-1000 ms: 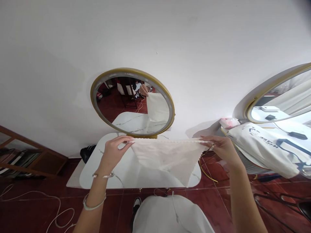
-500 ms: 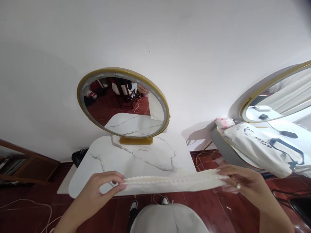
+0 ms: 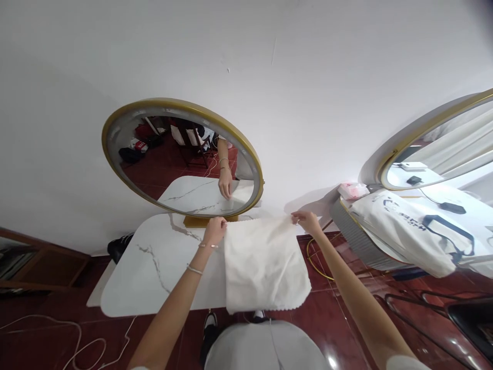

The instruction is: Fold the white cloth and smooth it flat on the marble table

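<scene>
A white cloth (image 3: pixel 265 264) with a scalloped edge is spread over the right part of the marble-patterned table (image 3: pixel 154 267). Its near edge hangs over the front of the table, and its right side reaches past the table's side. My left hand (image 3: pixel 215 229) pinches the far left corner, just beside the base of the round mirror (image 3: pixel 183 159). At the far right corner, my right hand (image 3: pixel 307 222) grips the cloth between thumb and fingers.
A grey-white stool (image 3: pixel 265 347) stands in front of me, my shoes by it. On the right, a second table carries a white tote bag (image 3: pixel 404 231), a tissue pack (image 3: pixel 353 190) and a black adapter (image 3: pixel 452 207) below another round mirror. A white cable (image 3: pixel 75 334) lies on the red floor.
Both hands have moved forward to the table's far side, carrying the cloth's far edge along. The cloth, stretched as a narrow strip before, now lies spread out toward me.
</scene>
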The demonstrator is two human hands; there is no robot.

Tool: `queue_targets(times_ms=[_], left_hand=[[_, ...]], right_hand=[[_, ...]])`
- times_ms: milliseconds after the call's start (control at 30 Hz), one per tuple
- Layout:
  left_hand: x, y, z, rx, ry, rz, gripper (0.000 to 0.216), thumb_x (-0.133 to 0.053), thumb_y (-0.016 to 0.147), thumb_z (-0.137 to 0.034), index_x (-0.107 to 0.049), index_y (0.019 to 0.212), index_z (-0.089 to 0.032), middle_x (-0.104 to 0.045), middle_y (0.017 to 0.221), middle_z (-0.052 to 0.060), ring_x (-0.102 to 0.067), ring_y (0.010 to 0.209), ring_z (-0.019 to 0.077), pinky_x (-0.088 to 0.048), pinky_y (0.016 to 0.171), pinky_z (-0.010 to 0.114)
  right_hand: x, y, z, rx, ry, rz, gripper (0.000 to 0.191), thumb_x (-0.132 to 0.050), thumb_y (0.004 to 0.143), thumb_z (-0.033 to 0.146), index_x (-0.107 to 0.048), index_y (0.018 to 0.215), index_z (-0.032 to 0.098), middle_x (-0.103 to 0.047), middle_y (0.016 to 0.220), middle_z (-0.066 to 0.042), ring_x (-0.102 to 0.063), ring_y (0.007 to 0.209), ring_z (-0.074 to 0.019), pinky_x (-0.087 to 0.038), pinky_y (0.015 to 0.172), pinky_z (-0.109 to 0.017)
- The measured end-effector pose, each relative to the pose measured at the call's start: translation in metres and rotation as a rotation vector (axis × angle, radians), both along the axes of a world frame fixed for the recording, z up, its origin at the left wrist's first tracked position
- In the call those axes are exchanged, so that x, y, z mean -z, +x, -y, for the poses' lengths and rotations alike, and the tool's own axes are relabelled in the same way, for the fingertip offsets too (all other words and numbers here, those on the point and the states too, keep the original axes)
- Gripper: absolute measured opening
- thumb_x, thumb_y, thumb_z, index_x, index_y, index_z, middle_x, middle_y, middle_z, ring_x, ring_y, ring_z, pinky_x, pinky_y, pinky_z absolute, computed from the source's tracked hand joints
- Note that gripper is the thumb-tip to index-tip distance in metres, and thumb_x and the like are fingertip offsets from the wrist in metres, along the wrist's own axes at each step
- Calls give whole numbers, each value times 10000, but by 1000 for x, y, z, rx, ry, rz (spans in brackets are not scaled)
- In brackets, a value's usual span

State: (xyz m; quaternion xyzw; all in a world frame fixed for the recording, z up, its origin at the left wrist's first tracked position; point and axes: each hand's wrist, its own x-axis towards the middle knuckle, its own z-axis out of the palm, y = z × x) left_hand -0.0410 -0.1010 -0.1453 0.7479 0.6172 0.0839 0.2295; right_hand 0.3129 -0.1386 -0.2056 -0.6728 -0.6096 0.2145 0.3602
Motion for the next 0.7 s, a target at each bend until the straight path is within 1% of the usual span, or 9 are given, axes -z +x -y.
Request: queue_targets(times_ms=[67, 133, 200, 267, 367, 433, 500, 600, 700], left_hand=[[27, 13, 11, -29, 9, -37, 401, -515, 819, -134, -613, 1207, -106, -582, 1302, 198, -557, 1198, 284, -437, 979, 376], [52, 21, 33, -28, 0, -58, 477, -537, 825, -136, -554, 1301, -121, -452, 1436, 204, -475, 1291, 307, -417, 1017, 397], [76, 28, 54, -25, -8, -77, 450, -507, 859, -146, -558, 1305, -126, -378, 1490, 197, -392, 1356, 322, -399, 1046, 418], [95, 34, 65, -29, 16, -84, 420, -458, 890, -145, -576, 1293, -152, -327, 1525, 166, -297, 1410, 321, -375, 1073, 433], [116, 41, 57, -133, 117, -34, 396, -452, 900, -156, -616, 1252, -238, -303, 1545, 105, -254, 1428, 317, -367, 1082, 452], [124, 42, 42, -277, 160, 7, 361, -453, 890, -153, -665, 1172, -236, -401, 1478, 130, -368, 1361, 337, -410, 1032, 497], [128, 38, 27, -366, 159, 29, 344, -427, 878, -127, -700, 1073, -203, -567, 1293, 155, -535, 1200, 323, -475, 949, 503], [125, 29, 14, -312, 173, 75, 362, -381, 886, -113, -700, 1035, -199, -667, 1061, 105, -627, 1028, 237, -507, 932, 411], [120, 29, 14, -242, 239, 112, 394, -318, 939, -161, -655, 1140, -196, -636, 1159, 106, -572, 1138, 218, -455, 1016, 376]], right_hand=[[24, -14, 6, 8, 23, 57, 335, -526, 837, 359, -688, 1051, 159, -727, 962, -130, -705, 821, -244, -563, 715, -369], [49, -32, 25, -14, 52, 118, 373, -516, 842, 326, -637, 1159, 171, -689, 1113, -142, -675, 986, -263, -552, 824, -421], [73, -52, 45, -70, 75, 175, 384, -527, 844, 310, -615, 1194, 181, -630, 1240, -144, -606, 1140, -267, -512, 938, -444], [93, -70, 56, -128, 89, 229, 376, -520, 857, 287, -601, 1214, 201, -579, 1322, -125, -532, 1242, -257, -466, 1014, -450], [112, -90, 47, -167, 89, 304, 383, -465, 902, 267, -560, 1269, 217, -529, 1381, -112, -444, 1326, -247, -403, 1079, -472], [119, -98, 33, -155, 74, 350, 418, -426, 929, 279, -516, 1328, 194, -476, 1427, -131, -384, 1368, -257, -369, 1100, -486], [124, -104, 23, -128, 54, 394, 458, -398, 946, 303, -469, 1379, 169, -414, 1471, -145, -318, 1402, -268, -333, 1118, -493], [128, -111, 22, -83, 29, 451, 494, -356, 967, 331, -401, 1435, 181, -353, 1512, -126, -250, 1432, -254, -275, 1144, -491], [127, -115, 27, -34, 9, 493, 500, -325, 978, 325, -361, 1461, 199, -327, 1527, -114, -227, 1440, -245, -244, 1153, -489]])
